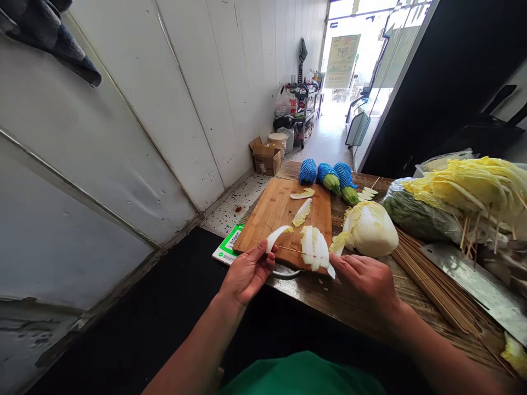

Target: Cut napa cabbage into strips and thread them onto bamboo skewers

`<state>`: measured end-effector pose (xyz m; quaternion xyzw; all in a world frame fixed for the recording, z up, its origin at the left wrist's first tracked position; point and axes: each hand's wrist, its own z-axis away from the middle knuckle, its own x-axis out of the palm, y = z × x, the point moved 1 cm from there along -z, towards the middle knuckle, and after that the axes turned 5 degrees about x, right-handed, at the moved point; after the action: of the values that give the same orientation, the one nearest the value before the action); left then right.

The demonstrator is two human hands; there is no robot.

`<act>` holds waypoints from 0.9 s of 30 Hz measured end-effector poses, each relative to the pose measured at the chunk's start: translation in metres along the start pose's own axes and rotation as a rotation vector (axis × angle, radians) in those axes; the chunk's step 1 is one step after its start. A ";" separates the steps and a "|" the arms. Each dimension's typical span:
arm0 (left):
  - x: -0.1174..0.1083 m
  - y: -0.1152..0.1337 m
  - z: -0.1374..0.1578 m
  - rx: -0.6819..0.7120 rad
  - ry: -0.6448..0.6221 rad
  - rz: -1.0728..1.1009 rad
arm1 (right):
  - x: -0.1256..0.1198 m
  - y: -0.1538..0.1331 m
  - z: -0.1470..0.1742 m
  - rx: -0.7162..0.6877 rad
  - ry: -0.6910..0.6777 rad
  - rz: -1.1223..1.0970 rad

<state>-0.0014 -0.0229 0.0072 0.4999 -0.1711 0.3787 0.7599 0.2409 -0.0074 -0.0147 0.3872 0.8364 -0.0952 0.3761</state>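
My left hand (249, 271) is closed on a curved strip of napa cabbage leaf (279, 235), white at the base and yellow at the tip. A thin wooden skewer (290, 249) spans the gap between my hands, its left end at this strip. Several cabbage pieces (313, 248) sit side by side on the skewer near my right hand (366, 277), which grips its other end; the fingers hide that end. Below lies a wooden cutting board (263, 211) with two loose pieces, a cabbage leaf (302, 212) and another leaf strip (302, 193).
A cabbage head (370, 227) stands right of the board. Squash in blue foam nets (325, 173) lie behind it. At right are bare skewers (432, 282), a cleaver blade (473, 291) and skewered yellow leaves (473, 181). A green QR-code card (230, 244) sticks out under the board.
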 end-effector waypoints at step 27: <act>0.001 -0.002 -0.003 0.001 -0.059 -0.115 | -0.005 -0.007 -0.004 0.003 0.014 0.038</act>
<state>0.0002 -0.0205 0.0058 0.5204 -0.1643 0.3196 0.7746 0.2360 -0.0130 -0.0091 0.4040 0.8314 -0.0866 0.3716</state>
